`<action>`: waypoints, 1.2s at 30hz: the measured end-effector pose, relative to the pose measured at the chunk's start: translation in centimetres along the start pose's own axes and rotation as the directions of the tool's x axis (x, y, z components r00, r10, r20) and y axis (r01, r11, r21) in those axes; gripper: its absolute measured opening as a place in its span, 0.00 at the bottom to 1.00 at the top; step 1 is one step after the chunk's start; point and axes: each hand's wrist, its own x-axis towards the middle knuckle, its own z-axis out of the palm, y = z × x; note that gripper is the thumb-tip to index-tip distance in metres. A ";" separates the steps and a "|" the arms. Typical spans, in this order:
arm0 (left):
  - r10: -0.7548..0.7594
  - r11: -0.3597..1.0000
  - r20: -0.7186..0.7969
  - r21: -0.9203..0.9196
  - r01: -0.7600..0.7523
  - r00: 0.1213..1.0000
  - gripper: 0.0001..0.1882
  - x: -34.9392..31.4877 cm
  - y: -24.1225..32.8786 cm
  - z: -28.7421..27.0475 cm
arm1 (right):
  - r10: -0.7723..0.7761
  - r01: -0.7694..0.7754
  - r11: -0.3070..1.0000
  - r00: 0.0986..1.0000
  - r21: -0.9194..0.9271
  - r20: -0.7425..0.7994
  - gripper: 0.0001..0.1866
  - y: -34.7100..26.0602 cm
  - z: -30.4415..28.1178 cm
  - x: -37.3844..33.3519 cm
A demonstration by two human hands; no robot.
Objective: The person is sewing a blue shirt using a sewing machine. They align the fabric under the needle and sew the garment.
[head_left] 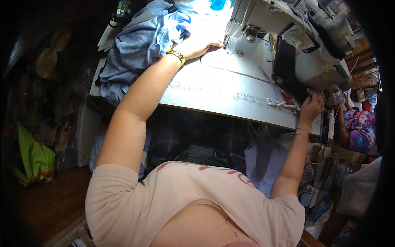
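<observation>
At the needle and presser foot [226,41] of a white sewing machine [302,68], my left hand [201,46] reaches in with its fingertips brought together. Strong lamp glare washes out part of it, and whatever lies between the fingers is too small to tell. A crumpled light-blue garment [138,53] lies by my left wrist and hangs over the table's edge. On the right, my right hand [313,105] has its fingers bent at the machine's end, beside the metal handwheel area [333,96]. What those fingers grip is hidden.
A measuring scale [247,96] runs along the front of the white table [197,96]. Red-handled snips [286,96], a twisted white cord [282,105] and a blue strip [268,78] lie near my right hand. Another person in a colourful top [360,127] is at far right. A green bag [35,158] stands left.
</observation>
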 end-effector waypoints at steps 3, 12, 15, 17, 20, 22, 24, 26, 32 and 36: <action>0.098 0.994 -0.039 0.044 -0.097 0.994 0.09 -0.1 0.0 0.1 | -0.003 0.003 1.000 0.999 0.000 -0.038 0.13 0.0 0.2 -0.3; 0.064 0.998 -0.004 -0.018 -0.065 0.998 0.10 -0.3 -0.3 0.2 | -0.006 0.006 1.000 0.999 -0.005 -0.054 0.12 -0.2 0.4 0.0; 0.076 0.997 0.012 0.034 -0.076 0.997 0.12 -0.6 -0.2 0.2 | -0.009 0.007 0.999 0.998 -0.032 -0.070 0.12 -0.1 0.6 -0.2; 0.079 0.996 0.034 0.046 -0.081 0.996 0.13 -0.5 -0.2 0.0 | -0.014 0.011 0.999 0.997 -0.035 -0.075 0.12 -0.2 0.6 -0.2; 0.075 0.994 0.052 0.076 -0.078 0.996 0.13 -0.6 0.2 -0.1 | -0.025 0.022 0.999 0.996 -0.032 -0.087 0.12 -0.1 0.5 -0.2; 0.069 0.994 0.057 0.081 -0.073 0.996 0.14 -0.4 0.4 -0.1 | 0.003 -0.004 0.999 1.000 -0.042 -0.021 0.15 0.4 0.7 -0.4; 0.050 0.995 0.063 0.077 -0.055 0.997 0.14 -0.7 -0.1 0.0 | -0.009 0.009 1.000 0.999 0.009 -0.054 0.19 -0.6 0.2 0.0; 0.036 0.997 0.067 0.068 -0.040 0.997 0.14 -0.8 -0.2 0.2 | -0.042 0.063 0.992 0.981 0.105 -0.188 0.25 -1.7 -0.6 0.6; -0.010 0.998 0.065 0.056 0.006 0.998 0.13 -0.6 -0.3 0.3 | -0.037 0.060 0.986 0.989 0.158 -0.147 0.30 -1.7 -1.0 0.4; -0.013 0.998 0.061 0.055 0.010 0.998 0.13 -0.6 -0.4 0.3 | -0.033 0.064 0.974 0.989 0.217 -0.143 0.29 -1.7 -1.2 0.5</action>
